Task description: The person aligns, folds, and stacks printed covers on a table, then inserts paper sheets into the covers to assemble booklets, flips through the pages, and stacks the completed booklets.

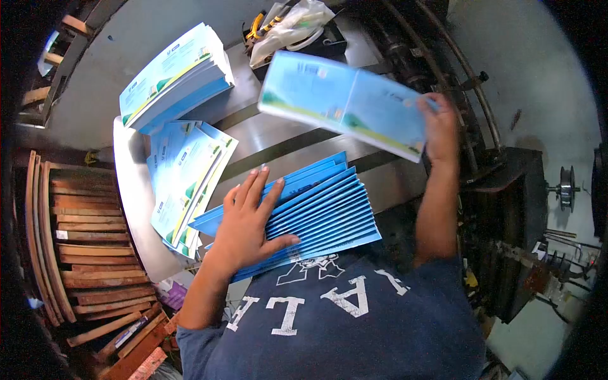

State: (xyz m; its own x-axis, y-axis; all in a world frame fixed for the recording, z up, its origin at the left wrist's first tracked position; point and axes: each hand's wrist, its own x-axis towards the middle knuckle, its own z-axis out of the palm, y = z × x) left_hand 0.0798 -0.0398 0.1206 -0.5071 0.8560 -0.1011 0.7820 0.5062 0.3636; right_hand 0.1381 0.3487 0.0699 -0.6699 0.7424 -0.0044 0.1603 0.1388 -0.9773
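Observation:
My left hand (244, 225) lies with fingers spread on a fanned row of folded blue leaflets (326, 215), close against my shirt. On the right, my right hand (440, 130) grips the end of a long printed leaflet (342, 104), raised above the metal table. A crease runs across the leaflet's middle, and it is slightly blurred by motion; whether it is one sheet or several I cannot tell. Left of the fanned row lies a loose, overlapping pile of similar leaflets (190, 174). Behind that pile stands a thick, neat stack of them (174, 76).
At the back of the metal table (253, 136) a dark tray (332, 47) holds a clear plastic bag (291, 31) and yellow-handled pliers (256, 26). Machine bars (453, 50) run along the right. Wooden slats (95, 234) are stacked at the left.

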